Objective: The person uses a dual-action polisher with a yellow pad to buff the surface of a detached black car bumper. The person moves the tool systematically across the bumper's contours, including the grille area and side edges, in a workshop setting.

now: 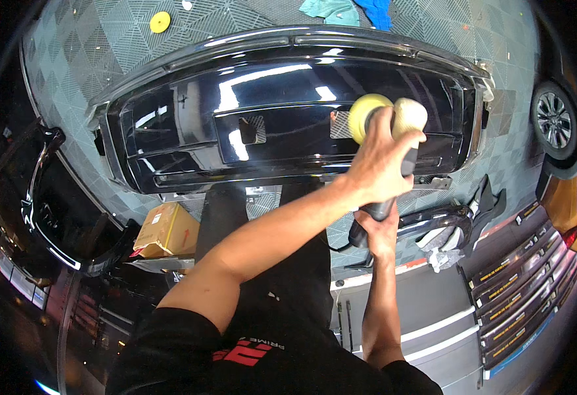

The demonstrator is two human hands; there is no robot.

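A power polisher [408,160] with a black body and a pale rounded head is in both my hands. My left hand [379,161] wraps over it near the head, fingers curled round the front. Lower down, my right hand [382,230] grips the dark rear handle. The round yellow foam pad [366,113] shows beside the head, over the right half of a glossy black car bumper [288,141]. Whether the pad touches the paint I cannot tell. Lights reflect off the bumper, which has two rectangular cutouts in its middle section.
Beyond the bumper, another yellow pad [160,22], a teal cloth [331,12] and a blue cloth [377,13] lie on the tiled floor. A cardboard box [165,230] stands at left. At right are a car wheel [555,120], black trim parts [446,220] and long stacked boxes [522,296].
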